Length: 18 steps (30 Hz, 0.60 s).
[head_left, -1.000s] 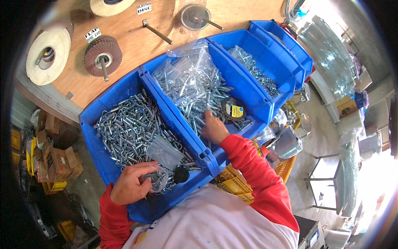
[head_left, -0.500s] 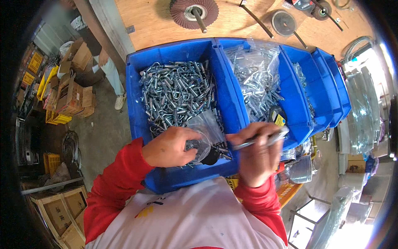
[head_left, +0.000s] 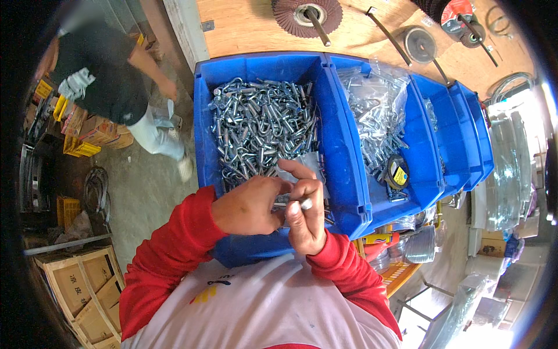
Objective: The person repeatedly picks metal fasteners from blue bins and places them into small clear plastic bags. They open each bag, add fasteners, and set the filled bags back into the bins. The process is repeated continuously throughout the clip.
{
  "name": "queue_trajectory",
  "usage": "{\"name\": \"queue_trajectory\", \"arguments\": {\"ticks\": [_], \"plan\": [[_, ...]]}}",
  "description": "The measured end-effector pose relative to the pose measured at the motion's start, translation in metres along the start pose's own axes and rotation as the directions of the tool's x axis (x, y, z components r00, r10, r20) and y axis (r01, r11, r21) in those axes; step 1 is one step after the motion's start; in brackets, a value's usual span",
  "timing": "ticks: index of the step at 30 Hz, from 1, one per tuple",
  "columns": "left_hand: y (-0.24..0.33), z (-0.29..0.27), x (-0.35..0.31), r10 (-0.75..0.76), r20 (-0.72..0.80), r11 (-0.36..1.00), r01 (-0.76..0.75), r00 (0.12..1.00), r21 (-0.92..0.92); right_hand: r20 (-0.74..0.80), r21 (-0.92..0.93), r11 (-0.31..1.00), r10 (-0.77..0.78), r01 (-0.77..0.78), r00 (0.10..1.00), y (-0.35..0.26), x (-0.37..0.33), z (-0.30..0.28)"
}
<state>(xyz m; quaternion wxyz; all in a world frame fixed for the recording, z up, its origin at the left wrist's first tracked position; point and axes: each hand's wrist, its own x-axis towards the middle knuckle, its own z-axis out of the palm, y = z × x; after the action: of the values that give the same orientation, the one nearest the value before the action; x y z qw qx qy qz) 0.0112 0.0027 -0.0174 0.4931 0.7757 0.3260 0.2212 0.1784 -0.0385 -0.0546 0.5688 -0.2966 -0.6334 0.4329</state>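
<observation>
Both my hands meet over the near end of the first blue bin (head_left: 204, 128), which holds a heap of hook-shaped metal bolts (head_left: 264, 119). My left hand (head_left: 247, 206) is closed, its fingertips partly covered by the right hand, at a clear plastic bag (head_left: 314, 166) that shows behind the fingers. My right hand (head_left: 308, 224) pinches a small metal rod (head_left: 306, 204) between thumb and fingers, with one pale end toward me. Its index finger sticks out over the left hand. The rod's other end is hidden.
More blue bins stand to the right; the second holds bagged hardware (head_left: 378, 99) and a tape measure (head_left: 398, 173). Flap discs (head_left: 308, 14) and rods stick out from the wooden board behind. At left, a person (head_left: 110, 75) walks near stacked cartons. A wooden crate (head_left: 84, 285) sits lower left.
My right hand has come left with the metal piece to meet my left hand at the bag. The view has shifted, and the person at left has come further into sight.
</observation>
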Motion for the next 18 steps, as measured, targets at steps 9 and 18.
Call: {"name": "queue_trajectory", "arguments": {"ticks": [9,18], "plan": [[-0.007,-0.004,-0.014,-0.025,-0.005,0.991,0.026,1.0,0.13,-0.152,-0.182,0.96,-0.24,0.211,0.959,-0.045,0.001,-0.054],[0.003,-0.017,0.006,-0.454,-0.029,0.89,0.452,0.89,-0.063,-0.751,-0.631,0.652,-0.375,-0.421,0.544,-0.108,-0.029,-0.374]]}}
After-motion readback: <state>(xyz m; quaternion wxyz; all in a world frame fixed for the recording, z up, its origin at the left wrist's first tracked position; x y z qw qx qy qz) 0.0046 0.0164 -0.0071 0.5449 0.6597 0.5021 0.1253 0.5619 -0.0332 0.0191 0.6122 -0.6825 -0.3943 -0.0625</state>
